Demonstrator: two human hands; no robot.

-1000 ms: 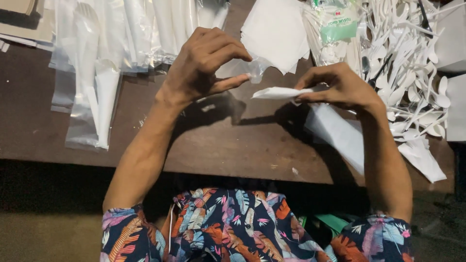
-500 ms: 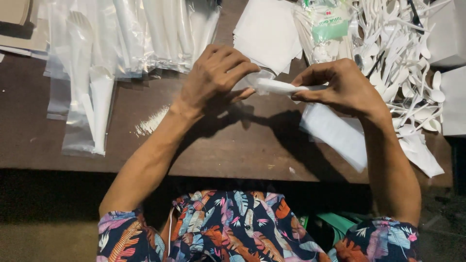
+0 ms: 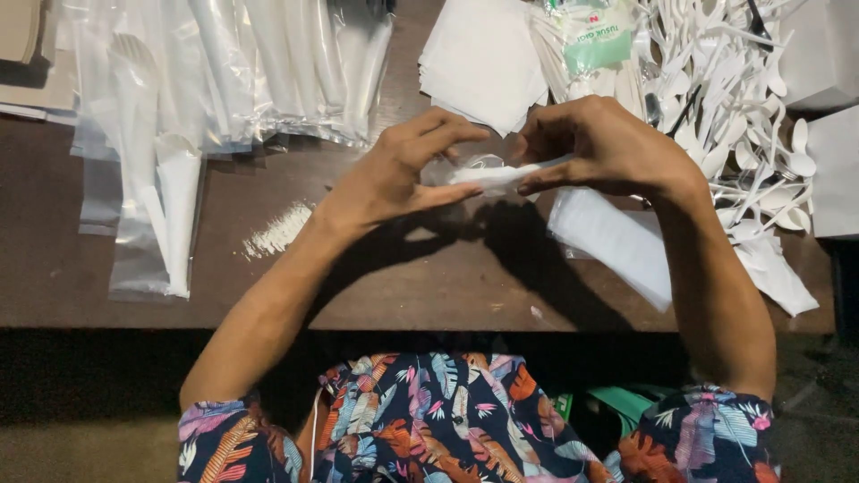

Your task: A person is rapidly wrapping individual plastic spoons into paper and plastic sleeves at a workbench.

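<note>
My left hand (image 3: 394, 174) and my right hand (image 3: 604, 148) meet above the brown table (image 3: 268, 286), both pinching a small folded white napkin (image 3: 501, 176) held level between them. A bit of clear plastic wrap shows by my left fingertips; I cannot tell if the napkin goes into it. Just right of and below my right hand lies a clear sleeve (image 3: 617, 246) with white content.
A stack of white napkins (image 3: 479, 58) lies behind the hands. A heap of white plastic spoons (image 3: 743, 116) and a green-labelled packet (image 3: 595, 40) sit at the back right. Packed clear sleeves (image 3: 224, 80) cover the back left. White boxes (image 3: 828, 107) stand at the right edge.
Both hands have drawn closer together and the napkin is now folded narrower between them. The view has shifted slightly.
</note>
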